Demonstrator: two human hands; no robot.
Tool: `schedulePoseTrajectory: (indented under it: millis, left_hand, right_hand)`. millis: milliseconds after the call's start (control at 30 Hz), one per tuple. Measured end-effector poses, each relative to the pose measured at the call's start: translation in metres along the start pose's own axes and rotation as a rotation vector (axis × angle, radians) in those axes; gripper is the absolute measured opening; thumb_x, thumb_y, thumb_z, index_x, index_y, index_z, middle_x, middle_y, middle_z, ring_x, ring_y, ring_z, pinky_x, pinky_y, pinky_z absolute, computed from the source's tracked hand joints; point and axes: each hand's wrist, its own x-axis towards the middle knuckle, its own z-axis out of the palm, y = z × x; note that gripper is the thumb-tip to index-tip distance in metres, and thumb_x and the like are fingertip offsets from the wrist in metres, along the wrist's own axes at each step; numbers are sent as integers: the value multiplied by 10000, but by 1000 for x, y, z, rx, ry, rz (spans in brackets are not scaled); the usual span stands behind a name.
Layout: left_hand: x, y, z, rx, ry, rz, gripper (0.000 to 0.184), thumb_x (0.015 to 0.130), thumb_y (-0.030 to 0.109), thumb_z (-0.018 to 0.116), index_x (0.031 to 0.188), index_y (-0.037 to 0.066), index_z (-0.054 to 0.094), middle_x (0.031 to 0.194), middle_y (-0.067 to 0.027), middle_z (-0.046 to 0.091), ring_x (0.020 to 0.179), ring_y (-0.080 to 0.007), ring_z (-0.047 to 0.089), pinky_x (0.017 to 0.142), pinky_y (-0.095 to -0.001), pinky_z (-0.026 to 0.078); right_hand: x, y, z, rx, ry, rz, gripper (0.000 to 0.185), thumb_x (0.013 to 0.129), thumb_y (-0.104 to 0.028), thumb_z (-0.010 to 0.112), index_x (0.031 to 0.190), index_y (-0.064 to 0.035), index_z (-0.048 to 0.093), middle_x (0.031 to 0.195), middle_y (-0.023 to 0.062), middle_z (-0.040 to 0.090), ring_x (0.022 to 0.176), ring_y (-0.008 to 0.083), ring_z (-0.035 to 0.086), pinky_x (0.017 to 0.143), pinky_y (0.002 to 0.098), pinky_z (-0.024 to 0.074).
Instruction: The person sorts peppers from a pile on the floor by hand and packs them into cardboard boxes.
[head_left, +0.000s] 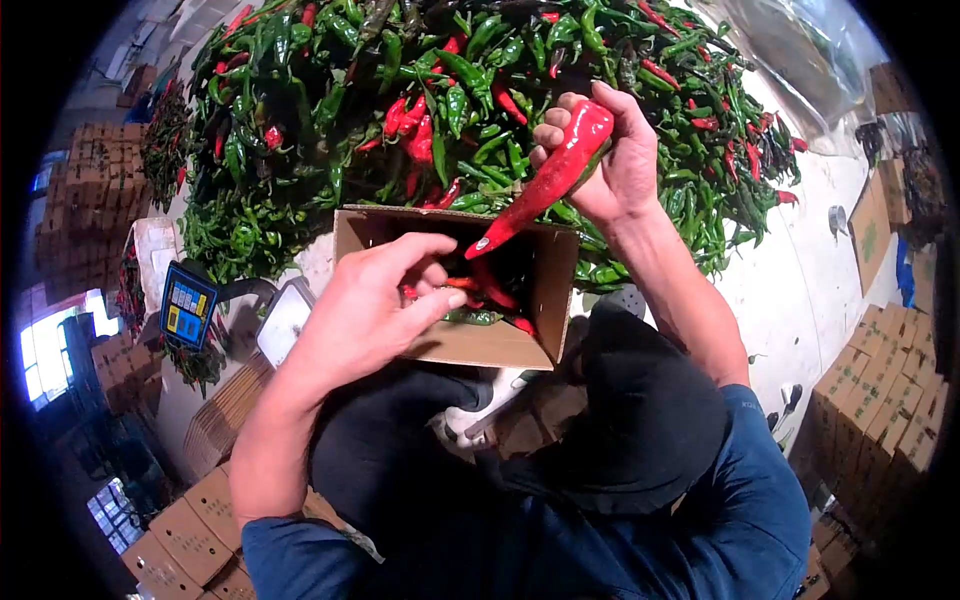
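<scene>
A large red pepper (560, 170) is held in my right hand (620, 165), its pointed tip slanting down to the left over the open cardboard box (480, 347). My left hand (385, 300) reaches over the box's left side, thumb and fingers apart, close to the peppers inside. Red peppers and a green one (472, 317) lie in the box; its far part is in shadow. Behind the box spreads a big pile of green and red peppers (460, 105).
A scale display with blue and yellow keys (188, 305) stands at the left. Stacked cartons (880, 380) are at the right, and more cartons (190, 530) at the lower left. Clear plastic sheeting (800, 60) lies at the upper right.
</scene>
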Motion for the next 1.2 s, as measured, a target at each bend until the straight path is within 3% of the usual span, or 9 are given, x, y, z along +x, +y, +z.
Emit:
schedulePoseTrajectory:
  millis: [333,500,567,600,667,833,933,1067,1200]
  left_hand:
    - [9,-5,9,-568,-123,-148,225,910,62,664,1107,-46,676,833,-25,673,720,-77,613,669,-235,518]
    - [-18,-30,-40,-278,109,-86,166,882,41,679,1010,-56,723,829,-67,700,723,-99,636,671,-252,519]
    - [-30,-36,-53,-309,292,-182,173,890,84,681,1007,-36,723,812,-50,691,678,-105,615,626,-241,474]
    - [-33,-32,-57,-289,323,-167,161,894,88,685,997,-32,721,803,-35,682,683,-91,597,626,-234,458]
    - [-34,-33,-57,-215,347,-134,153,906,97,683,990,-28,713,792,-21,670,668,-74,564,611,-227,436]
    - [-24,-16,-34,-220,321,-1,124,937,88,645,981,-25,668,818,-13,639,727,-78,560,672,-228,458]
    - [-3,5,-3,-172,297,136,75,952,69,621,958,-4,639,816,-1,610,695,-77,520,668,-225,438]
    - [21,13,53,-240,25,155,175,967,58,601,1130,1,578,925,-41,626,786,-85,579,702,-231,465]
    - [10,37,79,199,-305,243,436,918,56,638,1341,25,540,1010,-87,674,896,-155,639,835,-308,525]
  right_hand:
    - [-11,29,36,-342,72,61,620,997,-591,411,945,-24,656,834,148,677,810,292,657,730,441,556]
    - [-25,51,21,-939,258,216,699,1032,-605,293,916,-6,635,717,91,659,527,201,628,528,312,547]
    - [-28,88,-26,-1527,-86,-81,584,1036,-520,411,857,-11,635,780,92,685,751,222,682,680,351,540]
    - [-35,93,-19,-1707,-160,174,538,971,-512,550,893,10,652,830,153,694,820,299,680,753,407,536]
    - [-37,95,-44,-2467,-647,10,532,897,-504,642,965,24,665,874,225,684,845,375,671,794,439,535]
    - [-41,43,21,-1305,-220,314,635,914,-505,670,1319,-27,568,1086,88,685,853,154,651,752,300,543]
    - [-49,53,26,-733,-96,164,459,969,-394,643,1187,8,601,990,50,658,815,114,595,718,256,515]
    - [-63,24,42,-587,-29,-208,124,904,-107,663,946,-7,604,844,79,689,768,139,698,690,343,582]
    - [-153,-22,10,-1267,638,-848,258,875,-230,692,978,-7,610,772,44,609,743,165,649,685,327,540]
